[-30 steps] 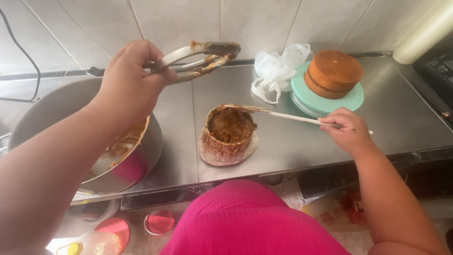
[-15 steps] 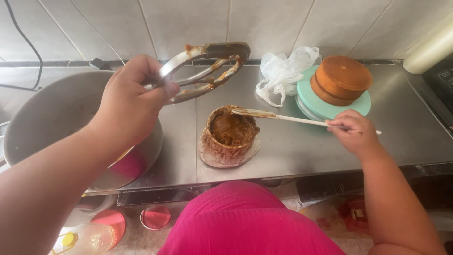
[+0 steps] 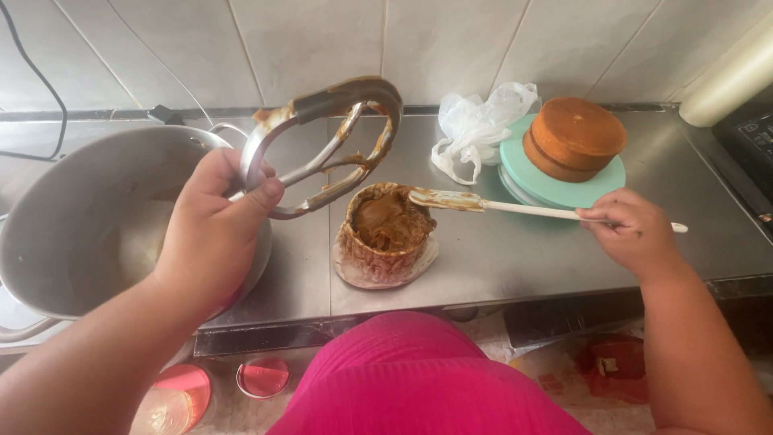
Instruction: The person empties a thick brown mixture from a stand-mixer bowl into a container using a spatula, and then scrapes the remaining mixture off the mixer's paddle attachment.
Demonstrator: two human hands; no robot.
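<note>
Mixer beater (image 3: 326,145) was held up in the air above the counter, at about 10 o'clock from the small tub, tilted with its open loop toward the wall. Metal frame, smeared with brown caramel-like paste along the top bar and inner blades. Judged stiff and fairly heavy for its size; the coated parts looked sticky and slick, so the clean stem end was the sensible place to hold. Left hand (image 3: 213,234) was closed around that stem end, fingers wrapped on bare metal, clear of most of the paste.

Tub (image 3: 385,234) sat directly below and to the right of the beater, on a small lid or plate, filled with the same brown paste, sides streaked. Probably thin-walled and light; it could tip if scraped hard.

Spatula (image 3: 515,208) lay across at 3 o'clock from the tub, its pasted blade resting on the tub's rim. Right hand (image 3: 632,229) gripped the pale handle near its far end, fingers shut on it.

Large steel mixing bowl (image 3: 72,217) stood at 9 o'clock, partly behind the left hand. Crumpled plastic bag (image 3: 475,125) at 1 o'clock; beyond it a brown cake (image 3: 573,137) on a green stand (image 3: 592,184). Steel counter (image 3: 515,266) underneath all.
</note>
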